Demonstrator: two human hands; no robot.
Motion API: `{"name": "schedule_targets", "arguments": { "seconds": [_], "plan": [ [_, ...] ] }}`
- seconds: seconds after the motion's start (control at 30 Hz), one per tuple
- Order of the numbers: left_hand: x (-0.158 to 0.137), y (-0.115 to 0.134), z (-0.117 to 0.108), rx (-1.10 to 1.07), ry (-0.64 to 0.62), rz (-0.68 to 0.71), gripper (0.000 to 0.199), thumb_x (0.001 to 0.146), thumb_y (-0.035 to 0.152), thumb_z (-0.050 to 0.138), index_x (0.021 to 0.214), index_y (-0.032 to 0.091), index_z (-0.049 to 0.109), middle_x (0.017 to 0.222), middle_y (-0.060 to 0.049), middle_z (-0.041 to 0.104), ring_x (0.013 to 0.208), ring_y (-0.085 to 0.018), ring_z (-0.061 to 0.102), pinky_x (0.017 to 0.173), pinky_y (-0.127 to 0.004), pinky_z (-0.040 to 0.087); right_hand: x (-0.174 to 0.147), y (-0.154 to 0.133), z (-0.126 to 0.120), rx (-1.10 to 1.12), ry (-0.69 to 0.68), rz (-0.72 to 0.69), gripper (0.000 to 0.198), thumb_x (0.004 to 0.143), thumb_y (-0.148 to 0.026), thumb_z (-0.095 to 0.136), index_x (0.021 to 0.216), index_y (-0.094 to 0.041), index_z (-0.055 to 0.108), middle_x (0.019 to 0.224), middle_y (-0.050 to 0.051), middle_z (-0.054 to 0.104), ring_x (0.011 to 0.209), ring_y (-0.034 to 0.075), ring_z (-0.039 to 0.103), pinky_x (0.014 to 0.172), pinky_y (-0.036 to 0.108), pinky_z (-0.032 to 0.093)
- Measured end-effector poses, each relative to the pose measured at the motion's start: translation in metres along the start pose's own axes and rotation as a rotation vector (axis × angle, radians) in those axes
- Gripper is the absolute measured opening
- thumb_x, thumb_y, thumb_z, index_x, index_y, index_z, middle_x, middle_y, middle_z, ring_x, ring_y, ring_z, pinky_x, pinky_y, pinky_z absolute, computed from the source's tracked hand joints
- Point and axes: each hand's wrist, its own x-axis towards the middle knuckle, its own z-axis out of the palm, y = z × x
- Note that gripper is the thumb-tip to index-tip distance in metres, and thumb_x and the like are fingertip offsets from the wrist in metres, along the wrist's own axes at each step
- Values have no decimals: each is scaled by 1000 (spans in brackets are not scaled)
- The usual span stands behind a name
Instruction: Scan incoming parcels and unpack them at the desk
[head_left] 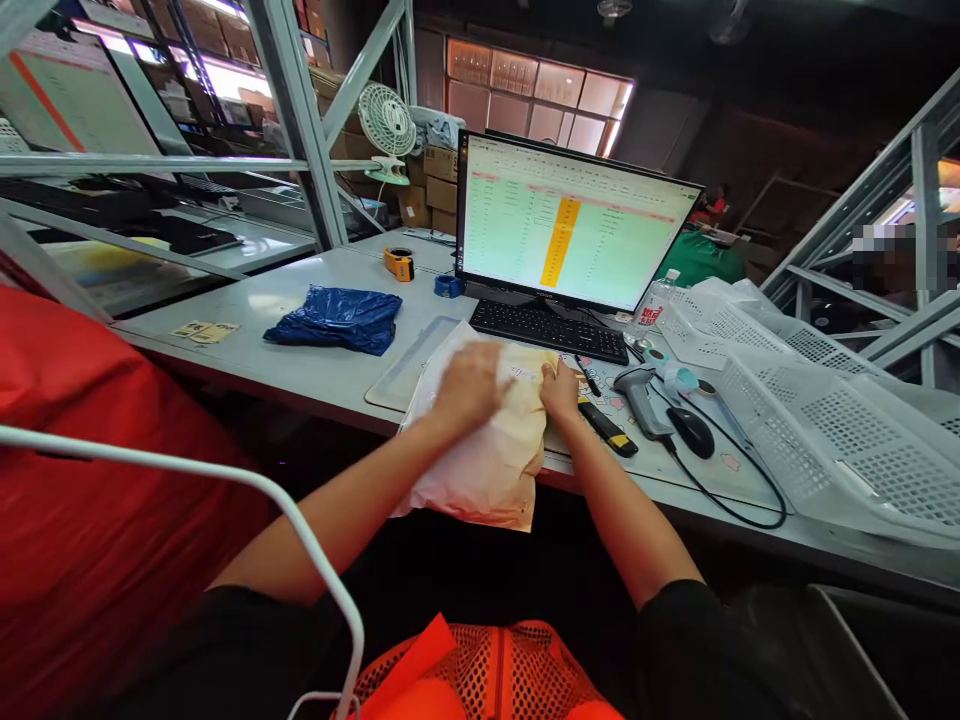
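A pale, creased mailer bag [480, 460] lies over the desk's front edge, its lower end hanging past it. My left hand [472, 385] is on the bag's upper part, smeared by motion, so its fingers cannot be made out. At the bag's upper right edge, my right hand [559, 388] pinches the material between thumb and fingers. Small handwriting shows on the bag between the hands. A black-and-yellow box cutter [607, 430] lies just right of my right hand, and a grey barcode scanner [643, 400] is beyond it.
A monitor [570, 225] and black keyboard [547, 330] stand behind the bag. To the left are a blue plastic parcel [335, 320] and an orange tape measure [399, 264]. A mouse [691, 432] with a looped cable and white perforated baskets [847, 430] occupy the right.
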Motion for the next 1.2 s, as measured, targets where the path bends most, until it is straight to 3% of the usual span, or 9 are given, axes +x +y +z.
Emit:
{"name": "schedule_targets", "arguments": {
  "seconds": [0.07, 0.17, 0.27, 0.4, 0.6, 0.73, 0.87, 1.0, 1.2],
  "plan": [
    [-22, 28, 29, 208, -268, 157, 68, 99, 56, 61, 147, 7, 59, 154, -24, 57, 142, -39, 53, 119, -50, 39, 6, 0, -6, -114, -48, 0, 28, 101, -33, 56, 111, -13, 72, 114, 21, 75, 108, 30, 68, 90, 32, 48],
    [-44, 49, 62, 376, -465, 214, 73, 105, 58, 51, 154, 4, 53, 161, -25, 50, 153, -41, 42, 126, -55, 28, 11, 13, -41, -260, -77, 5, 35, 99, -37, 63, 124, -14, 71, 118, 19, 75, 114, 31, 69, 95, 34, 47],
    [-50, 49, 71, 402, -521, 238, 74, 108, 57, 44, 158, 3, 49, 163, -24, 46, 154, -41, 40, 126, -59, 27, 9, 41, -93, -405, -23, 72, 49, 102, -39, 59, 143, -12, 61, 131, 24, 70, 127, 36, 65, 104, 42, 46],
    [-48, 46, 69, 406, -533, 239, 75, 109, 59, 40, 160, 4, 46, 166, -22, 43, 154, -42, 39, 125, -63, 28, 0, 77, -135, -554, -28, 254, 58, 96, -41, 69, 139, -3, 62, 136, 34, 64, 132, 47, 60, 108, 55, 46],
    [-49, 47, 70, 411, -548, 224, 74, 110, 59, 37, 162, 7, 44, 167, -19, 44, 154, -40, 39, 123, -62, 30, 5, 88, -124, -573, -52, 364, 71, 95, -35, 70, 153, -1, 48, 142, 34, 60, 137, 43, 60, 110, 50, 48],
    [-50, 46, 70, 391, -538, 221, 74, 109, 59, 38, 161, 7, 44, 167, -19, 44, 153, -41, 39, 121, -64, 31, 12, 72, -143, -491, -143, 328, 47, 97, -40, 66, 128, -5, 66, 113, 24, 73, 108, 34, 73, 89, 40, 58],
    [-50, 46, 70, 388, -516, 235, 73, 110, 59, 38, 160, 6, 46, 167, -19, 44, 152, -40, 40, 121, -64, 31, 2, 36, -179, -260, -461, 132, 39, 96, -53, 66, 106, -16, 71, 70, 4, 65, 59, 17, 61, 56, 28, 51],
    [-50, 47, 69, 392, -503, 231, 73, 110, 59, 40, 159, 6, 47, 164, -20, 48, 152, -39, 41, 122, -62, 30, -10, -6, -185, -138, -774, -38, 42, 84, -57, 80, 98, -19, 69, 59, -2, 55, 47, 12, 46, 43, 23, 36],
    [-52, 47, 68, 389, -483, 230, 74, 109, 60, 41, 160, 6, 46, 164, -20, 48, 151, -40, 42, 122, -63, 31, -1, -4, -160, -217, -698, -85, 36, 90, -53, 74, 102, -20, 68, 60, -3, 55, 48, 12, 49, 44, 23, 36]
  ]
}}
